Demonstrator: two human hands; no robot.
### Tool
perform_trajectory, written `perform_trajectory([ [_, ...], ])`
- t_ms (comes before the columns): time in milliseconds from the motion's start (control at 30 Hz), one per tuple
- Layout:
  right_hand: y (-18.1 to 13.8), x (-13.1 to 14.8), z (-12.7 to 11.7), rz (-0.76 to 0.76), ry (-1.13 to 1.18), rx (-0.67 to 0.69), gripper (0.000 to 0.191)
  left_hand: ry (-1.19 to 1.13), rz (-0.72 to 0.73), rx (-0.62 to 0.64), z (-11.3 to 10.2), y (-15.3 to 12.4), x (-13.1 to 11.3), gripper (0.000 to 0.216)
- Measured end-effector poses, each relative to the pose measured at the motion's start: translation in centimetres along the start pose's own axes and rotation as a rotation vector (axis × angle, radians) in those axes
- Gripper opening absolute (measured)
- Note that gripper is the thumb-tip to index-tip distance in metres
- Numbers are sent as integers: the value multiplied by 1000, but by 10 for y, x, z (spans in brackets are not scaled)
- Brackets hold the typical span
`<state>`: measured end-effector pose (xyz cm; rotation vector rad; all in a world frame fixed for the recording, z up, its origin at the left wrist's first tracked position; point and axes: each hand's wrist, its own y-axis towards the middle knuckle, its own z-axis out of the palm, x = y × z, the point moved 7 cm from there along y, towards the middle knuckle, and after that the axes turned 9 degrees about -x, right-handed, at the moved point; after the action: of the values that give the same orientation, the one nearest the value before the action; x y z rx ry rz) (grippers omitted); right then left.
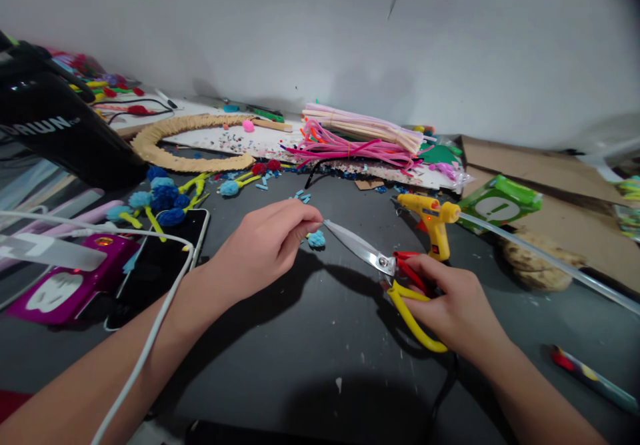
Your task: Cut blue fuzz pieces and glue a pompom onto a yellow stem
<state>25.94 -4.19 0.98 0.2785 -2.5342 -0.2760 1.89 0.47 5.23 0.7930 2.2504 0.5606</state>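
Note:
My right hand (453, 305) grips a pair of scissors (361, 249) by the red and yellow handles, fingers in the loops. The blades look closed and point left towards my left hand (273, 241). Thumb and forefinger of that hand are pinched together at the blade tip; what lies between them, if anything, is too small to make out. Just below those fingertips shows a light blue pom-pom (316, 239); whether it hangs from the hand or lies on the table is unclear. Small light blue clippings (303, 196) lie on the grey table (320, 338) behind.
A yellow glue gun (434, 221) with a clear glue stick stands to the right, beside a green packet (500, 203). Pink pipe cleaners (350, 143) and a tan wrapped ring (173, 128) lie behind. Left are a phone (163, 268), blue pom-pom stems (165, 195) and a black bottle (60, 118).

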Motion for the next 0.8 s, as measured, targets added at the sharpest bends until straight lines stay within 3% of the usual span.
perform_trajectory([
  [300, -2, -2, -1, 13, 3, -1, 23, -18, 3, -13, -1, 1, -2, 11],
  [800, -1, 0, 0, 1, 18, -31, 23, -116, -187, 0, -1, 1, 4, 13],
])
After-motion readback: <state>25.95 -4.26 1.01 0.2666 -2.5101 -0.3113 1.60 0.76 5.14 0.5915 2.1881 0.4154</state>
